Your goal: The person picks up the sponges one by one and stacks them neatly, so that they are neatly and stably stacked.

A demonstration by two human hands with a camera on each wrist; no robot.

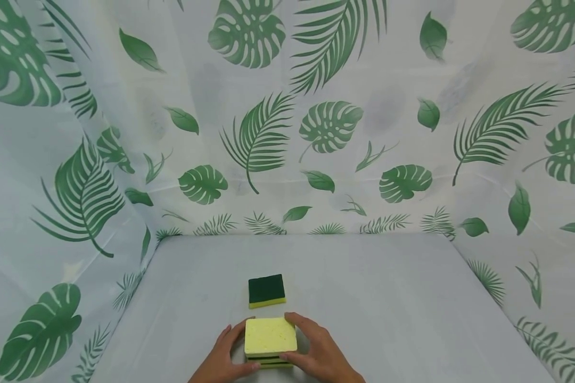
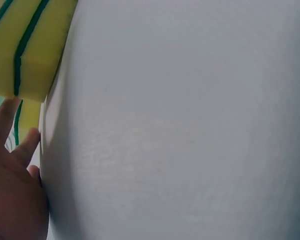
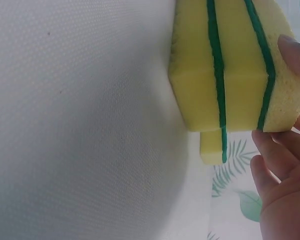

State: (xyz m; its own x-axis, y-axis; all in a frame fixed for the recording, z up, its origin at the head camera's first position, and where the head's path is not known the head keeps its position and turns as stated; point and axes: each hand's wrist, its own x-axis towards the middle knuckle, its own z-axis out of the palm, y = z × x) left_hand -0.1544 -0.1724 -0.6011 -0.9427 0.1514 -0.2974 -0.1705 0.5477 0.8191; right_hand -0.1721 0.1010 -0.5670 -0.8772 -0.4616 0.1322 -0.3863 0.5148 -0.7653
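Note:
A stack of yellow sponges with dark green layers (image 1: 270,360) stands on the table near the front edge. On top lies a pale yellow sponge (image 1: 270,336), its yellow face up. My right hand (image 1: 325,352) pinches this top sponge between a finger at its back corner and the thumb at its front. Around the stack's left side, my left hand (image 1: 224,357) holds it, thumb at the lower front and a finger at the back corner. In the right wrist view, two green bands run between the yellow layers (image 3: 245,100). The undersides are hidden.
Behind the stack, a single sponge (image 1: 267,290) lies on the white table (image 1: 388,298) with its dark green side up. White curtains with green leaf prints (image 1: 345,197) rise along the back, left and right edges of the table.

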